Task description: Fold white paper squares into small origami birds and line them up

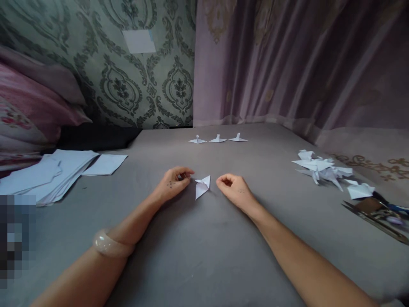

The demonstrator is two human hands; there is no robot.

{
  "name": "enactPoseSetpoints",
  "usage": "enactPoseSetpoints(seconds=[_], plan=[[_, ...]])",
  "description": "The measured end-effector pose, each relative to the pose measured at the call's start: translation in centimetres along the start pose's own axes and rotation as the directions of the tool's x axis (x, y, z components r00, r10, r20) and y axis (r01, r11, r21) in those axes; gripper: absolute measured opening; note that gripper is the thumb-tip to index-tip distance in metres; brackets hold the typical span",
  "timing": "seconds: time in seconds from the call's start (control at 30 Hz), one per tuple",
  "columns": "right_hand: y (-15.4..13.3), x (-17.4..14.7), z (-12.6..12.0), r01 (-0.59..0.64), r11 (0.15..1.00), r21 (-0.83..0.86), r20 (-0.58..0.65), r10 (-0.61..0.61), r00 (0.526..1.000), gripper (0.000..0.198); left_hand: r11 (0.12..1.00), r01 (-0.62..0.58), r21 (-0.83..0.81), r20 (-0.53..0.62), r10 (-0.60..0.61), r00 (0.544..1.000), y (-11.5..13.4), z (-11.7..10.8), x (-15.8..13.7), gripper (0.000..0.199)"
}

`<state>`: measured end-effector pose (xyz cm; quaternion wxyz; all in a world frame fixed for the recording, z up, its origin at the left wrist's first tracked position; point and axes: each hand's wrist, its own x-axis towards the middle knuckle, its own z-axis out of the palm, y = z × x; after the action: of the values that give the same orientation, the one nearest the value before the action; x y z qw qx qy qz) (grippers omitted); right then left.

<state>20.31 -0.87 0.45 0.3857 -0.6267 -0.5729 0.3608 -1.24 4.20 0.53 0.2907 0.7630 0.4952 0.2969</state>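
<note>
A small folded white paper piece, like an origami bird with pointed wings (pixel 202 187), sits on the grey surface between my two hands. Just left of it rests my left hand (pixel 174 183), its thumb and forefinger apart, holding nothing that I can see. On the other side, slightly apart from the paper, my right hand (pixel 234 187) has its fingers curled and thumb and forefinger tips together; nothing shows between them. A pale bangle (pixel 110 245) circles my left wrist.
Three folded paper birds (pixel 218 139) stand in a row at the back. White paper sheets (pixel 70 168) lie stacked left, beside a smaller sheet (pixel 105 165). At right are heaped folded papers (pixel 322 166) and scissors (pixel 373 219). A curtain (pixel 255 64) hangs behind.
</note>
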Motion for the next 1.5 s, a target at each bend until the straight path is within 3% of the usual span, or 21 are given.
enactPoseSetpoints(seconds=[0.13,0.23,0.47,0.57,0.77,0.93,1.1,1.3,1.5], plan=[[0.5,-0.4,0.8,0.209,0.951,-0.227,0.038,-0.205,0.978,0.017,1.000,-0.030,-0.002,0.074,0.030,0.997,-0.2,0.8,-0.1,0.031],[0.4,-0.8,1.3,0.275,0.895,-0.352,0.076,-0.266,0.961,0.019,0.998,-0.050,-0.028,0.050,0.051,0.997,-0.7,1.4,0.1,0.029],[-0.1,-1.3,2.0,0.365,0.858,-0.361,0.192,-0.315,0.929,0.019,0.991,-0.029,-0.129,0.036,0.034,0.999,-1.2,2.1,0.5,0.029],[-0.4,-1.3,2.3,0.365,0.852,-0.375,0.192,-0.314,0.930,0.017,0.991,-0.029,-0.129,0.029,0.033,0.999,-1.0,2.1,0.6,0.029],[-0.8,-1.5,2.9,0.349,0.836,-0.424,0.181,-0.299,0.937,0.017,0.998,-0.037,0.043,-0.021,0.038,0.999,-0.9,2.1,0.7,0.029],[-0.9,-1.3,3.4,0.337,0.829,-0.447,0.170,-0.291,0.942,0.016,0.998,-0.043,0.052,-0.044,0.045,0.998,-1.6,2.1,0.9,0.029],[-0.8,-1.2,3.8,0.343,0.822,-0.455,0.155,-0.306,0.939,0.014,0.998,0.002,-0.061,-0.072,-0.007,0.997,-1.7,2.0,0.9,0.030],[-0.3,-1.3,3.7,0.350,0.861,-0.367,0.129,-0.326,0.937,0.010,0.930,0.139,-0.341,-0.137,-0.196,0.971,-1.0,1.4,0.7,0.029],[-0.5,-1.4,3.9,0.318,0.867,-0.383,0.095,-0.305,0.948,0.011,0.900,0.139,-0.413,-0.180,-0.230,0.957,-1.3,1.2,1.0,0.031]])
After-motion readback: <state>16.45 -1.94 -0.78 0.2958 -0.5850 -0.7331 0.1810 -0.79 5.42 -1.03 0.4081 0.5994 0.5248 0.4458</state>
